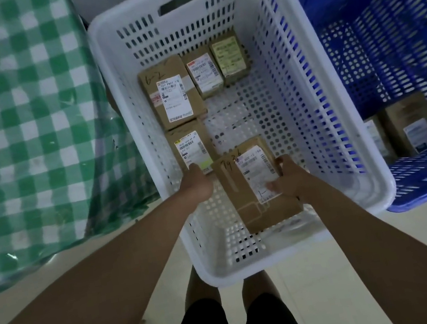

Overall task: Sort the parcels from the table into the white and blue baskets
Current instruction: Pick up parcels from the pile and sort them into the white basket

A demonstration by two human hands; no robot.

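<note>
Both arms reach down into the white basket [347,122], taken here as the landmark.

Right hand [289,177]: fingers curled over the right edge of a brown cardboard parcel [243,193], thumb lying on its white shipping label. The grip sits at the parcel's right side, about mid-length; the parcel's body runs left of and below the hand, toward the basket's near wall. The parcel is tilted, its near end low against the perforated floor. Handwritten digits show near its far left corner.

Left hand [197,183]: inside the basket, left of the held parcel. Fingers point away from the camera, tips touching the near edge of a labelled parcel [190,148] by the basket's left wall. How far the fingers are curled, cannot tell from this angle.

Also in the basket: a larger parcel marked "6-2" [171,92] beyond that one along the left wall, and two small parcels [216,65] side by side near the far wall.

Just right of the white basket, touching it: blue basket [394,18], with at least one brown parcel [409,123] in its near end.

Left of the white basket: green-and-white checked cloth [14,110], hanging down.
</note>
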